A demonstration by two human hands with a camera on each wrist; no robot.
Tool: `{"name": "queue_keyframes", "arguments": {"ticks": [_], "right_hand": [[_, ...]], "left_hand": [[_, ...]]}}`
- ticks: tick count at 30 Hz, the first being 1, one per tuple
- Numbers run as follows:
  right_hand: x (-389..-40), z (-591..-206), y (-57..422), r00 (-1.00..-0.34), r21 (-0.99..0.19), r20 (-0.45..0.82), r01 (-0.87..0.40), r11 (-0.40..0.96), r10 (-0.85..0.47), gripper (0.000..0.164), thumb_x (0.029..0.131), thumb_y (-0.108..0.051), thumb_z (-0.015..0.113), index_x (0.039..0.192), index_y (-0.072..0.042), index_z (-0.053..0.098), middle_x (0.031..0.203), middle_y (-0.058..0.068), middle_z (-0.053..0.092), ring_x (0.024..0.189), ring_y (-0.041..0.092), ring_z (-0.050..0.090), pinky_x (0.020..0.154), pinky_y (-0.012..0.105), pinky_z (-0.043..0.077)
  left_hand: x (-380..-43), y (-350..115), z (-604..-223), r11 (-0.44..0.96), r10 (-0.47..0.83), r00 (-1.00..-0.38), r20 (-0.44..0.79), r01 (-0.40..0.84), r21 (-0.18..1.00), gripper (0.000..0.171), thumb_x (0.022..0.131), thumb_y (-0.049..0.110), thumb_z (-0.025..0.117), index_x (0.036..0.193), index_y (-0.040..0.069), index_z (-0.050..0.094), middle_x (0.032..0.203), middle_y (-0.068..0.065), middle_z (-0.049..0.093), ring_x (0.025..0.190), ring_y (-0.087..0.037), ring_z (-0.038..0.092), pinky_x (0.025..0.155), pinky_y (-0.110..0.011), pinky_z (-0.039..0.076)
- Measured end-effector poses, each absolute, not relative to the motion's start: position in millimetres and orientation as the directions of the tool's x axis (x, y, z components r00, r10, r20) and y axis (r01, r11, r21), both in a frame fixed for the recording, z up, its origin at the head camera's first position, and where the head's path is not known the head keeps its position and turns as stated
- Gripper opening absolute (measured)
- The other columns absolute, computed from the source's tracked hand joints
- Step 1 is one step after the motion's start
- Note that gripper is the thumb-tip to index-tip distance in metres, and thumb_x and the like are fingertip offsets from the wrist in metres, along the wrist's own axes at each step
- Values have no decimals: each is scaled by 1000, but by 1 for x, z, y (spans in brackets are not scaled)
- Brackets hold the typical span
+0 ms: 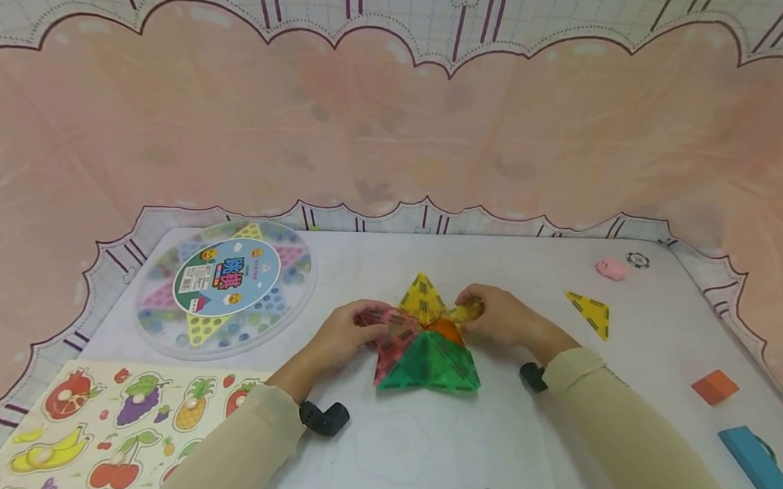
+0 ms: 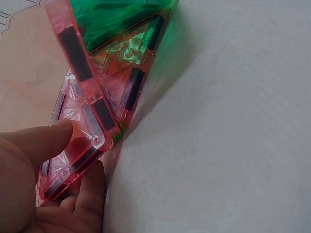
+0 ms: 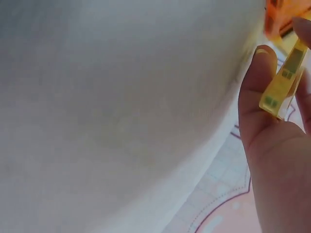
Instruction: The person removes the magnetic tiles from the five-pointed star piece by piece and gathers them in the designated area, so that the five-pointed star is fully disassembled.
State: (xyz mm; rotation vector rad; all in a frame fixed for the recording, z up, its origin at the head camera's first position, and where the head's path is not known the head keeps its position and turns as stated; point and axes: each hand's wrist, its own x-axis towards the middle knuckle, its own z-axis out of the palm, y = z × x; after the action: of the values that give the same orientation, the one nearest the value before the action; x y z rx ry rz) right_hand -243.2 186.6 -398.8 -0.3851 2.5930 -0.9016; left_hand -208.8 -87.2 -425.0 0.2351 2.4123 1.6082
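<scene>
On the white tabletop stands a built shape of see-through magnetic tiles, with green tiles point(image 1: 431, 363) in front, red tiles point(image 1: 393, 338) on the left, a yellow tile point(image 1: 421, 300) at the back and orange point(image 1: 447, 329) on the right. My left hand point(image 1: 344, 339) pinches a red triangular tile point(image 2: 73, 155) at the shape's left side, thumb on its face and fingers beneath. In my right hand point(image 1: 500, 316) a yellow magnetic tile point(image 3: 282, 87) is pinched between thumb and fingers, close beside the orange side.
A round marble-game box point(image 1: 294, 317) lies at the back left, above a fruit puzzle board point(image 1: 84, 404). To the right are a loose yellow triangular tile point(image 1: 593, 315), a pink pig figure point(image 1: 611, 269), an orange-red block point(image 1: 715, 387) and a blue block point(image 1: 763, 473).
</scene>
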Motion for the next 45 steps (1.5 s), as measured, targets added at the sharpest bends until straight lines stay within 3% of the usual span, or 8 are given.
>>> {"name": "queue_keyframes", "arguments": {"ticks": [10, 17, 25, 31, 39, 45], "right_hand": [[-241, -386, 215, -919, -596, -202, -158, 787, -337, 44, 77, -32, 68, 114, -18, 52, 113, 3, 52, 100, 23, 45, 90, 43, 37], [-234, -377, 246, -939, -595, -163, -153, 789, -305, 46, 77, -32, 69, 118, -14, 56, 121, 12, 45, 108, 32, 42, 89, 49, 37], [-232, -384, 281, -945, -602, -213, -73, 796, -248, 58, 77, -25, 69, 128, -11, 45, 123, 13, 48, 110, 32, 44, 86, 46, 41], [-230, -387, 290, -947, -581, -258, -7, 814, -192, 61, 79, -25, 66, 133, -14, 40, 129, 22, 40, 112, 38, 41, 84, 49, 41], [-225, -388, 276, -961, -498, -257, 40, 866, -104, 69, 77, -46, 65, 130, -8, 42, 132, 17, 41, 119, 37, 33, 96, 56, 23], [-227, -389, 273, -955, -491, -278, 46, 870, -106, 72, 78, -46, 64, 134, -10, 38, 133, 18, 37, 115, 36, 34, 94, 57, 25]], "left_hand": [[-207, -86, -423, 362, 271, -957, -108, -3, 932, 30, 82, 15, 65, 112, 18, 60, 94, -1, 61, 82, -17, 55, 69, -31, 47], [-207, -86, -422, 352, 269, -957, -113, -11, 936, 31, 82, 15, 65, 112, 18, 60, 95, -1, 62, 83, -16, 56, 71, -31, 47], [-208, -88, -422, 392, 260, -958, -121, -10, 920, 31, 81, 20, 66, 111, 21, 60, 96, 1, 61, 85, -16, 54, 70, -29, 45], [-208, -88, -422, 393, 264, -956, -128, -15, 920, 30, 81, 20, 66, 111, 22, 60, 96, 1, 61, 85, -17, 53, 69, -29, 44], [-208, -88, -421, 382, 263, -956, -130, -20, 924, 30, 83, 18, 64, 112, 21, 60, 95, 0, 61, 83, -17, 55, 70, -29, 46], [-208, -87, -422, 381, 262, -955, -136, -27, 924, 30, 82, 19, 65, 112, 22, 60, 95, 0, 61, 84, -17, 55, 71, -29, 46]]}}
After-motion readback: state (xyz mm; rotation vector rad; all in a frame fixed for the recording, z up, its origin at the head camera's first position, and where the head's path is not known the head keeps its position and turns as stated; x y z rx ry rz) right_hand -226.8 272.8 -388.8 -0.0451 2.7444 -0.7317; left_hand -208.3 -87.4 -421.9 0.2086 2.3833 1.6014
